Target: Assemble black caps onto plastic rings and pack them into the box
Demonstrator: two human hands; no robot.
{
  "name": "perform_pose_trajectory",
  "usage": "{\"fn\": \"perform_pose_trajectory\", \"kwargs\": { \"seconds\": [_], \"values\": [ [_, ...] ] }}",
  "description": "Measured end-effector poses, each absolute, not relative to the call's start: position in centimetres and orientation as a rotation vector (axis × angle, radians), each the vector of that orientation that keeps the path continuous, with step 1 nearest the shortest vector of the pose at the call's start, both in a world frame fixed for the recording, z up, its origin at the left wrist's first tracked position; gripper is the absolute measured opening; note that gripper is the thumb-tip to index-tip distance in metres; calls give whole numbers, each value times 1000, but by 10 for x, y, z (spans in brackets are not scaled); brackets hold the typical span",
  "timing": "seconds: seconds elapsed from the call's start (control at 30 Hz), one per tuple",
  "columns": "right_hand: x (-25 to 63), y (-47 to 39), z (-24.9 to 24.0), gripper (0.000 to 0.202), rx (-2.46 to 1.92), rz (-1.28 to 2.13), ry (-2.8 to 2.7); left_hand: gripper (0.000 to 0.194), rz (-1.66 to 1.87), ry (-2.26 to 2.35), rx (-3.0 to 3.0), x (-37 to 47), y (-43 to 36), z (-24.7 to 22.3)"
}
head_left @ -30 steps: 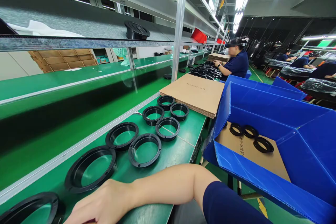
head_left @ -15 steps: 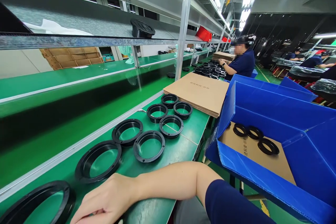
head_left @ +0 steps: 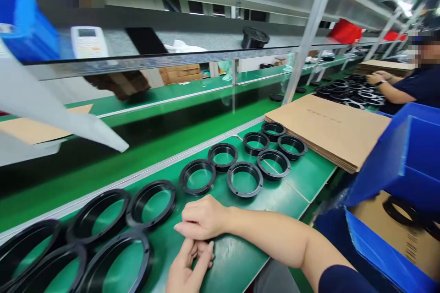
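Black rings lie in loose rows on the green bench top; one large ring [head_left: 151, 204] is left of my hands, and a smaller ring [head_left: 244, 179] lies beyond them. My right hand [head_left: 204, 219] is closed with curled fingers, its forearm lying across the bench from the right; whatever it may hold is hidden. Just below it my left hand [head_left: 190, 263] comes up from the bottom edge, fingers bent and bunched near the right hand. Nothing can be made out between the left fingers.
Flat cardboard sheets [head_left: 330, 123] are stacked beyond the rings. At right, a blue box [head_left: 388, 247] holds cardboard and black rings. A metal post [head_left: 311, 32] rises behind the bench. A shelf [head_left: 192, 58] above carries a calculator [head_left: 89, 42]. A co-worker [head_left: 417, 73] sits far right.
The view has swung left, showing more rings and the shelf's left part. My right hand has drawn back from the large rings, its fingers now curled. My left hand has come into view beside it.
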State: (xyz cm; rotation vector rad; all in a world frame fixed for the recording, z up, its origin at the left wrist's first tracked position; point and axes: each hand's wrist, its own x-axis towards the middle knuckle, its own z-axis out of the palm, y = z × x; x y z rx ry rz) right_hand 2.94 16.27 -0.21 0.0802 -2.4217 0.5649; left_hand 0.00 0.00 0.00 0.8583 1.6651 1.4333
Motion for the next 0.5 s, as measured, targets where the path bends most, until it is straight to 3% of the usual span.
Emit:
{"fn": "perform_pose_trajectory", "kwargs": {
  "seconds": [0.5],
  "values": [
    [38, 156, 5, 48, 132, 630, -2321, 46, 1335, 1633, 995, -4, -5, -1]
  ]
}}
